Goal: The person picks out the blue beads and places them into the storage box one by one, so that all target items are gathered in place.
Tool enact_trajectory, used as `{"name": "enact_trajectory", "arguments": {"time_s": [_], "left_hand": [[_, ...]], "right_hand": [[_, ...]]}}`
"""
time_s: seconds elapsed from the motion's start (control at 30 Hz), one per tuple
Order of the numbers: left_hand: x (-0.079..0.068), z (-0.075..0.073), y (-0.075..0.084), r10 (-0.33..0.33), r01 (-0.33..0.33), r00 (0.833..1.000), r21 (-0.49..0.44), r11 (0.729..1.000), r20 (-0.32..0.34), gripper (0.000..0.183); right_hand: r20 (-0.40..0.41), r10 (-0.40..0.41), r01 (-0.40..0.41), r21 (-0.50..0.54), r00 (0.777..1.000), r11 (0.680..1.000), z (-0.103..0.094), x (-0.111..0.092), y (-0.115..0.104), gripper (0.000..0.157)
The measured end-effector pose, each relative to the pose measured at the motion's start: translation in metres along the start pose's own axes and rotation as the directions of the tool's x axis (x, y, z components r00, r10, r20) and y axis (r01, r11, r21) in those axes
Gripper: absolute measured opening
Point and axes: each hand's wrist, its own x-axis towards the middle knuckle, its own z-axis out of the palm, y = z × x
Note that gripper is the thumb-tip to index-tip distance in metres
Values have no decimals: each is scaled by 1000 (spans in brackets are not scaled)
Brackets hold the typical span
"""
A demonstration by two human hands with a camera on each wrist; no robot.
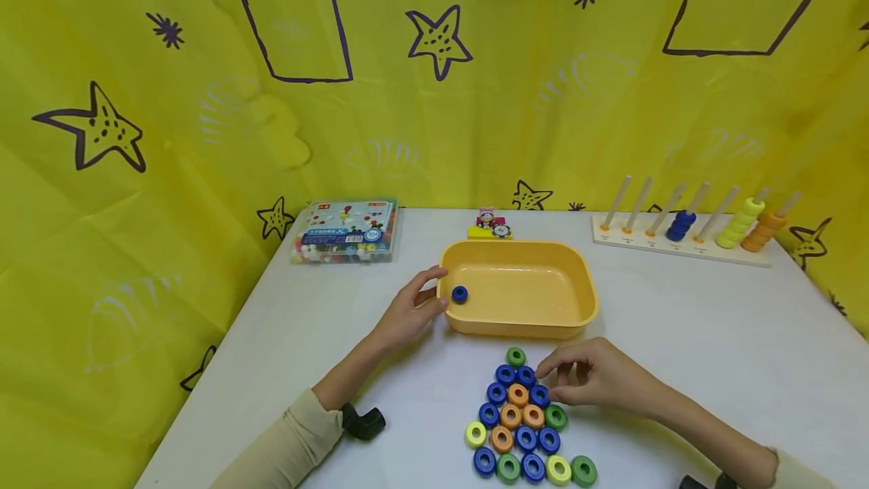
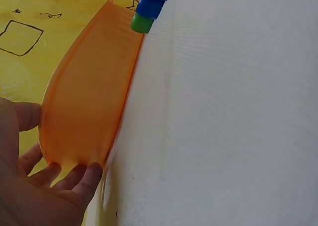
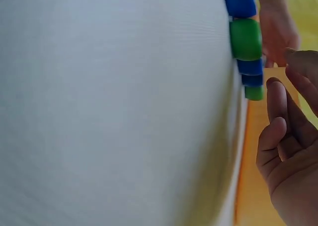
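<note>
At the left end of a yellow-orange plastic basin (image 1: 523, 327), my left hand (image 1: 414, 306) grips the wall, several fingertips on it in the left wrist view. One blue ring bead (image 1: 459, 294) lies inside, near that hand. In front of the basin, blue, orange, green and yellow ring beads lie flat in a triangle, with a green bead (image 1: 516, 356) at its tip. Beside the triangle's right edge is my right hand (image 1: 597, 376), thumb and index finger apart, fingertips close to a blue bead (image 1: 539, 396). Nothing shows between them in the right wrist view.
A clear box of small colored parts (image 1: 346, 232) stands at the back left. Behind the basin sits a small toy figure on a yellow base (image 1: 490, 232). At the back right is a wooden peg board (image 1: 679, 245) with blue, yellow and orange beads on some pegs.
</note>
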Motion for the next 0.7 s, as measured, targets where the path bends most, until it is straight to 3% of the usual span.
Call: {"name": "enact_trajectory", "arguments": {"time_s": [0.1, 0.7], "left_hand": [[0, 1, 0, -10, 10, 1000, 4, 1000, 3, 49], [0, 0, 0, -16, 16, 1000, 26, 1000, -11, 49]], "right_hand": [[20, 33, -33, 26, 999, 999, 4, -1, 5, 20], [47, 45, -47, 36, 998, 998, 13, 4, 11, 15]]}}
